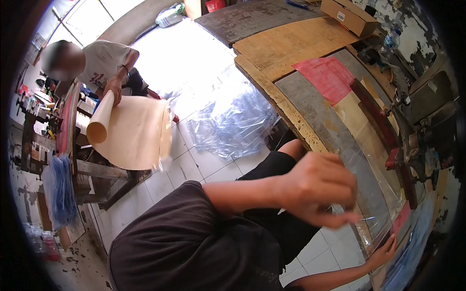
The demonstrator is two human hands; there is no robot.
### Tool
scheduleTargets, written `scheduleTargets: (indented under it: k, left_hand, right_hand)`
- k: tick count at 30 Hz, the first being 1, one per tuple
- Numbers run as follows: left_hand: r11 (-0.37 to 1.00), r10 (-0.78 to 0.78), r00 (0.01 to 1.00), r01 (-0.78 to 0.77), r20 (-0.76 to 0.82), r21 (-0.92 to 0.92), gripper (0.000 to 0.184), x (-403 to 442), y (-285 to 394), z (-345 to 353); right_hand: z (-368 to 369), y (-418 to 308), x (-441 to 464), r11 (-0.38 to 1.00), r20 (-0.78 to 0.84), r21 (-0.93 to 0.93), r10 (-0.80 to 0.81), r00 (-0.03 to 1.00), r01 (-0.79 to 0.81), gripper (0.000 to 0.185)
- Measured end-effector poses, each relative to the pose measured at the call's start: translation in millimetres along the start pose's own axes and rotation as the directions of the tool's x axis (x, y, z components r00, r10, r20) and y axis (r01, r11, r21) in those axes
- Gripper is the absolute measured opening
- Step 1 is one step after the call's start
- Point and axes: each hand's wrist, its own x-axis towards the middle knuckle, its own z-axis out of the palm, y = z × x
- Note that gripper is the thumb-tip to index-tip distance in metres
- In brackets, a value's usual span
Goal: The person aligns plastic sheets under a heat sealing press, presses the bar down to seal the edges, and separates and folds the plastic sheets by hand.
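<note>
My left hand (318, 189) is raised over the near edge of the workbench, its fingers curled and slightly blurred. Whatever may be between those fingers is hidden. Lower down, my right hand (383, 252) pinches the edge of a clear plastic sheet (376, 213) beside a small red strip (401, 219). The sheet lies along the grey bench top (340, 131). Beyond it, a long dark-red clamp bar (376, 116) rests across yellowish material (354, 116), with a red sheet (325, 77) at its upper end.
A co-worker (104, 63) holds a rolled beige sheet (138, 128) at the left. Crumpled clear plastic (233, 116) covers part of the tiled floor. A cardboard box (349, 17) sits on the bench's far end. Bluish plastic (412, 247) hangs near my right hand.
</note>
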Motion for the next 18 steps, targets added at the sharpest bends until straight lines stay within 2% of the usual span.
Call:
scheduleTargets:
  k: [2, 3, 5, 6, 8, 9, 11, 12, 14, 15, 18]
  left_hand:
    - [0.976, -0.093, 0.996, 0.092, -0.002, 0.195, 0.019, -13.7, -20.1, -4.7]
    - [0.976, -0.093, 0.996, 0.091, -0.004, 0.196, 0.019, -22.4, -29.1, -7.5]
    - [0.895, -0.171, 0.983, 0.184, -0.068, 0.407, 0.012, -43.0, -46.0, -12.1]
    - [0.896, -0.169, 0.983, 0.182, -0.068, 0.405, 0.012, -54.8, -52.0, -15.2]
    - [0.783, -0.235, 0.967, 0.248, -0.098, 0.570, 0.020, -77.5, -63.4, -23.3]
    - [0.796, -0.224, 0.971, 0.235, -0.090, 0.558, 0.020, -90.5, -71.0, -26.9]
    - [0.640, -0.300, 0.946, 0.293, -0.120, 0.710, 0.040, -121.4, -81.8, -31.7]
    - [0.651, -0.296, 0.948, 0.290, -0.117, 0.702, 0.040, -135.0, -86.1, -33.1]
    - [0.574, -0.388, 0.921, 0.269, -0.033, 0.774, 0.054, -154.8, -96.0, -38.7]
    - [0.607, -0.386, 0.922, 0.274, -0.025, 0.746, 0.064, -161.6, -102.3, -40.2]
    - [0.638, -0.316, 0.945, 0.277, -0.084, 0.719, 0.064, -175.1, -119.4, -30.0]
  right_hand:
    - [-0.8, -2.1, -0.3, 1.000, 0.015, 0.012, 0.009, 1.000, -0.009, 0.050]
    - [-0.5, -3.7, 0.0, 1.000, 0.015, 0.013, 0.006, 1.000, -0.007, 0.050]
    - [-0.5, -6.7, -0.6, 1.000, 0.011, 0.010, 0.024, 1.000, -0.024, 0.049]
    - [0.8, -8.2, -0.9, 1.000, 0.008, 0.009, 0.024, 1.000, -0.024, 0.049]
    - [2.0, -10.4, -3.3, 0.999, -0.025, 0.002, 0.037, 0.999, -0.037, 0.047]
    - [3.3, -10.3, -3.9, 0.999, -0.045, -0.002, 0.045, 0.998, -0.045, 0.047]
    - [2.0, -9.9, -4.9, 1.000, -0.026, 0.021, 0.005, 1.000, -0.005, 0.050]
    - [-0.5, -12.7, -5.5, 1.000, -0.036, 0.013, 0.009, 0.999, -0.009, 0.050]
    - [2.4, -20.0, -6.7, 0.999, -0.026, 0.031, 0.010, 1.000, -0.009, 0.048]
    - [4.2, -18.6, -6.5, 0.999, -0.028, 0.032, 0.011, 1.000, -0.010, 0.048]
    - [2.3, -12.8, -5.9, 0.999, -0.036, 0.041, -0.007, 0.999, 0.009, 0.047]
